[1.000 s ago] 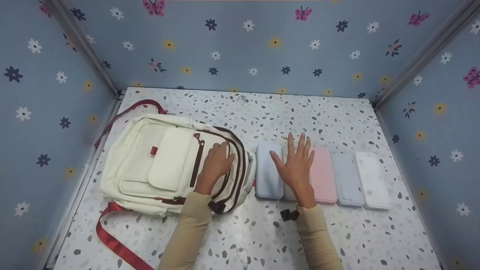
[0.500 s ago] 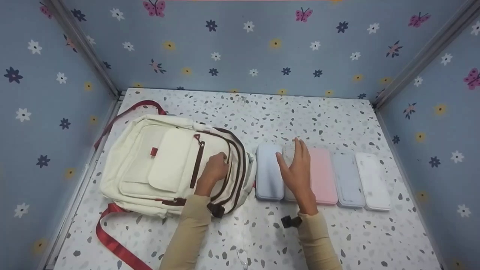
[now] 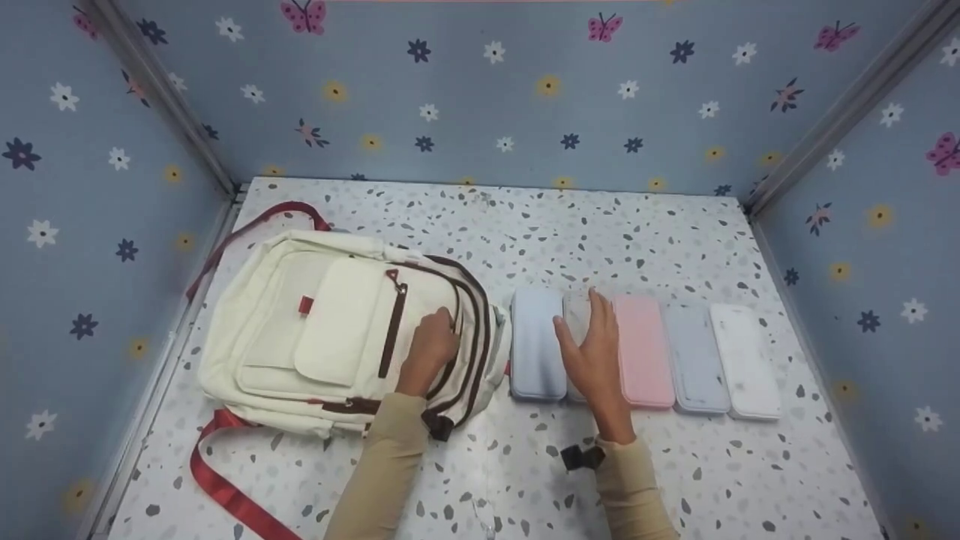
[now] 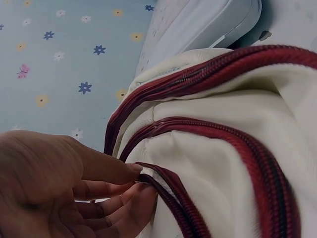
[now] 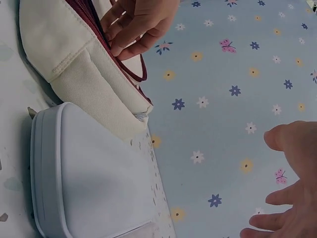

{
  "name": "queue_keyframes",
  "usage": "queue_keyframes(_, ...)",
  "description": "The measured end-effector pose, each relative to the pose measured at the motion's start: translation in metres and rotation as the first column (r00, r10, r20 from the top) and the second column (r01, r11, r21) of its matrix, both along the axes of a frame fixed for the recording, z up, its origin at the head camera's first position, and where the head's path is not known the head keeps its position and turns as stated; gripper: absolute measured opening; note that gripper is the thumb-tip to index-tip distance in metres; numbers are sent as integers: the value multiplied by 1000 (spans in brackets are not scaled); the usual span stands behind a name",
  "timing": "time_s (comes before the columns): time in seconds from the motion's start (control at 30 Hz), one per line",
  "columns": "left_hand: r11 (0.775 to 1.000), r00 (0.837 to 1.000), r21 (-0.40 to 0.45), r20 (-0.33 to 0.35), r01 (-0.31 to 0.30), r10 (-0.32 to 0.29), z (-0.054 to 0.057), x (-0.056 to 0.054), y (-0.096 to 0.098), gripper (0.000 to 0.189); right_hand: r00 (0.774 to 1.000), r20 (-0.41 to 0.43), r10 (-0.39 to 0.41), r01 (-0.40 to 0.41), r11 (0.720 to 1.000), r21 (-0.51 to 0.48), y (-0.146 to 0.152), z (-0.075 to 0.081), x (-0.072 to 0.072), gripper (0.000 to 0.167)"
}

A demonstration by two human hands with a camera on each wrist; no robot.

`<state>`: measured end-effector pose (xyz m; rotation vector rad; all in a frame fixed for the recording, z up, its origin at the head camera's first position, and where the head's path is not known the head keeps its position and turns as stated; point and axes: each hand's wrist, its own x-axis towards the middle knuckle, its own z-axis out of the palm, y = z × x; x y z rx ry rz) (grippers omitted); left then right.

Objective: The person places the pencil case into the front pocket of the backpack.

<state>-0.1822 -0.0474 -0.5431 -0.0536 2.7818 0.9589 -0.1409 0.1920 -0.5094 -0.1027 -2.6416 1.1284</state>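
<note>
A cream backpack (image 3: 337,322) with dark red zippers lies on its back on the left. My left hand (image 3: 431,349) is at its top end. In the left wrist view, its thumb and fingers pinch the zippered edge (image 4: 168,193) of a front pocket, where a narrow gap with a pale strip shows. My right hand (image 3: 596,367), fingers extended and thumb apart, is held over a greyish patterned case (image 3: 577,306) and covers much of it. Beside that case, a light blue case (image 3: 538,345) lies close to the backpack's top.
Farther right in the row are a pink case (image 3: 645,352), a grey-blue case (image 3: 697,360) and a white case (image 3: 746,360). A red strap (image 3: 229,487) trails toward the table's front. Flower-patterned walls (image 3: 487,90) enclose the speckled table (image 3: 525,232) at the back and sides.
My left hand's fingers have gone from spread on the backpack to pinching the pocket edge. The right hand has turned partly sideways and drawn slightly back toward me, its fingers closer together.
</note>
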Motion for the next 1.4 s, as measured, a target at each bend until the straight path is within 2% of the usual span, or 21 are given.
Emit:
queue_keyframes(0.2, 1000, 1000, 4, -1, -4, 4, 0, 2, -1, 10, 1000, -21, 5, -5, 1000, -28, -3, -4, 3, 69)
queue_keyframes(0.43, 998, 997, 58, 74, -3, -1, 2, 1, -7, 22, 999, -37, 6, -7, 999, -52, -4, -8, 5, 67)
queue_keyframes(0.6, 995, 994, 99, 111, 0, -11, 12, -2, -14, 29, 1000, -11, 2, -2, 999, -53, -4, -9, 6, 67)
queue_keyframes(0.73, 985, 993, 173, 114, 10, -30, 28, -3, -22, 31, 1000, -7, -5, 4, 998, -58, -3, -9, 6, 67)
queue_keyframes(0.83, 968, 993, 252, 112, 3, -33, 43, -2, -31, 32, 1000, -21, -2, 1, 998, -67, -2, -9, 6, 66)
queue_keyframes(1.1, 898, 992, 435, 127, -62, 7, 82, 4, -60, 31, 1000, -28, -7, 5, 996, -87, -2, -12, 8, 66)
queue_keyframes(1.27, 858, 992, 506, 121, -94, 37, 98, 4, -76, 33, 999, -27, -23, 20, 993, -115, -1, -13, 12, 69)
queue_keyframes(1.4, 842, 992, 529, 107, -110, 63, 105, 2, -87, 32, 999, -27, -33, 29, 990, -137, -3, -15, 18, 70)
